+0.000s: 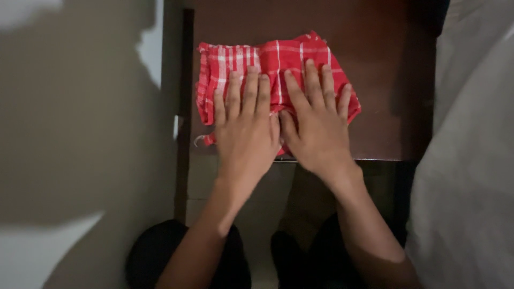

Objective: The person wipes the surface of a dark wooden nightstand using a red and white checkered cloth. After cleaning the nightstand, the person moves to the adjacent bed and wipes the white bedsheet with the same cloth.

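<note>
A red and white checked cloth (278, 59) lies folded on a dark brown table (385, 118), near its front edge. My left hand (244, 128) rests flat on the cloth's left half, fingers straight and close together. My right hand (317, 123) lies flat on the right half, fingers slightly spread, its thumb touching the left hand's edge. Both palms press down on the cloth; neither hand grips it. The front part of the cloth is hidden under the hands.
A pale wall (69, 134) with a large shadow fills the left side. White fabric (471, 160) hangs along the right edge. Below the table's front edge my dark-clad knees (155, 257) show over a tiled floor (203, 182).
</note>
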